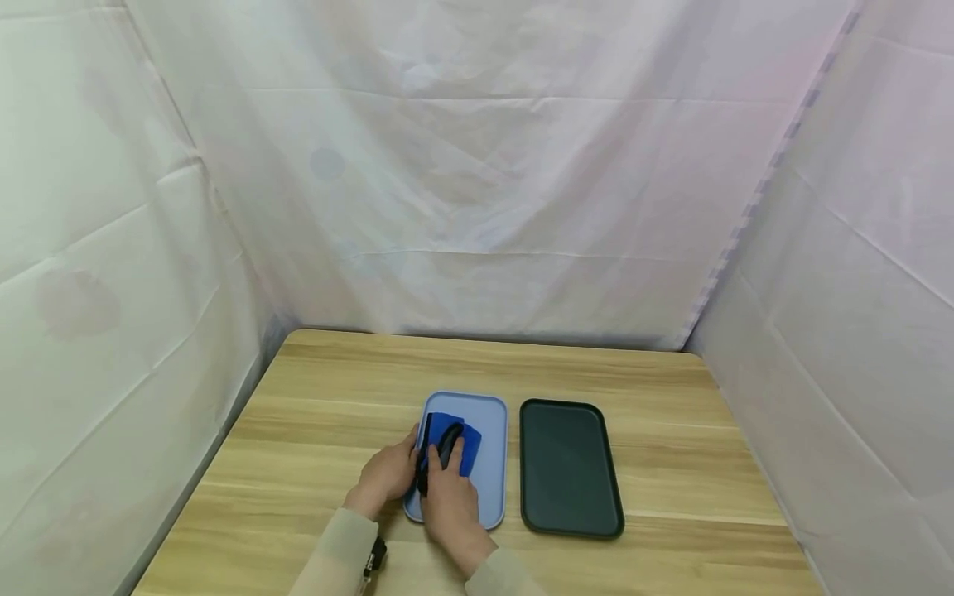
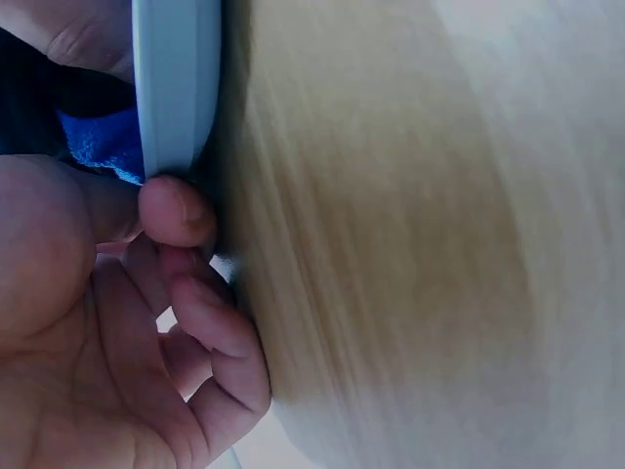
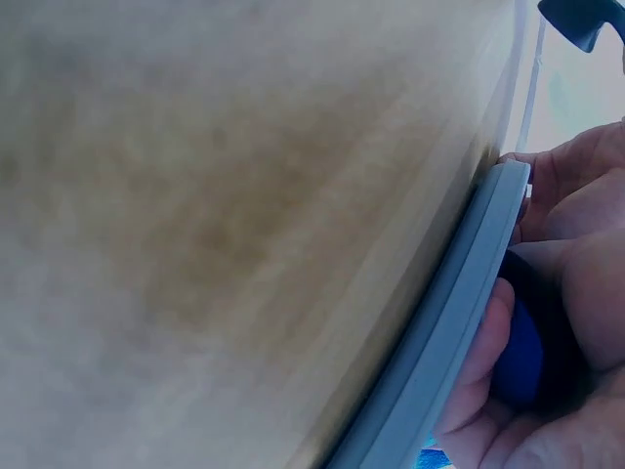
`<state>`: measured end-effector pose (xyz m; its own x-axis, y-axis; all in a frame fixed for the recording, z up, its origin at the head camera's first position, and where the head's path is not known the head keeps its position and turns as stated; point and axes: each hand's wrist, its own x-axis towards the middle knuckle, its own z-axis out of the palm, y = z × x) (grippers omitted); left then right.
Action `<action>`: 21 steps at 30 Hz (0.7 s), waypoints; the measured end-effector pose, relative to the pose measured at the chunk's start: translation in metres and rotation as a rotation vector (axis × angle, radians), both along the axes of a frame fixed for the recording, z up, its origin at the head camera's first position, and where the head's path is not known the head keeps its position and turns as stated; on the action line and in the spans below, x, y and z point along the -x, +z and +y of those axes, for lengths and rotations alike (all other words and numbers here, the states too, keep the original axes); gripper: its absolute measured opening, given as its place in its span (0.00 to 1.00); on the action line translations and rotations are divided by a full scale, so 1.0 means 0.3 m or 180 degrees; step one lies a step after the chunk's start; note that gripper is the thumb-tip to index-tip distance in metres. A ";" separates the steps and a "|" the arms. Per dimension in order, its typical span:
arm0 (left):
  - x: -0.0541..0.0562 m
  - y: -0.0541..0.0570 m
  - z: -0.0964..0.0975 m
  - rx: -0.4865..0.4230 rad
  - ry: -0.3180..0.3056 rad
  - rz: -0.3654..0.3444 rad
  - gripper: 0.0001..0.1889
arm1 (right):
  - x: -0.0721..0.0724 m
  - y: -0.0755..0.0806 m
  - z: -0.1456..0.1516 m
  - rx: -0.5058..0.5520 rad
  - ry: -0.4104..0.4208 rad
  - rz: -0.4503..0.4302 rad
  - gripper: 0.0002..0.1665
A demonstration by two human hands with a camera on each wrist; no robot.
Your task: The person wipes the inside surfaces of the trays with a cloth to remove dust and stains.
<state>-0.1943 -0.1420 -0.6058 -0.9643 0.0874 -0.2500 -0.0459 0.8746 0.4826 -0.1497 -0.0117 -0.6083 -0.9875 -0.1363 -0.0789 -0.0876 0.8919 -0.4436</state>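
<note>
Light-blue tray [image 1: 492, 463]: rim pinched by left hand [image 1: 389, 473] | black curved object [image 1: 450, 432]: gripped by right hand [image 1: 450, 497], just beside the left, over blue cloth [image 1: 473, 440] lying in that tray beneath the fingers | dark green tray [image 1: 570, 468]: set on table [image 1: 671, 430], right of both hands

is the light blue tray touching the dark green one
Apart: the head view shows wooden tabletop between the light blue tray and the dark green tray.
</note>
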 end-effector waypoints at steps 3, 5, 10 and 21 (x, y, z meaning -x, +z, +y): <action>-0.005 0.001 0.001 -0.0003 0.0016 0.0040 0.28 | -0.001 0.003 0.007 0.0035 0.0010 0.0058 0.45; -0.011 0.000 0.004 -0.0004 0.0049 0.0073 0.28 | -0.002 0.006 0.013 0.0064 0.0007 0.0078 0.44; -0.029 -0.003 0.008 0.0004 0.0114 0.0144 0.28 | -0.007 0.013 0.030 0.0148 -0.0026 0.0155 0.42; -0.071 0.009 -0.001 -0.0093 0.0235 0.0072 0.32 | 0.001 0.039 0.094 0.0169 -0.0057 0.0523 0.39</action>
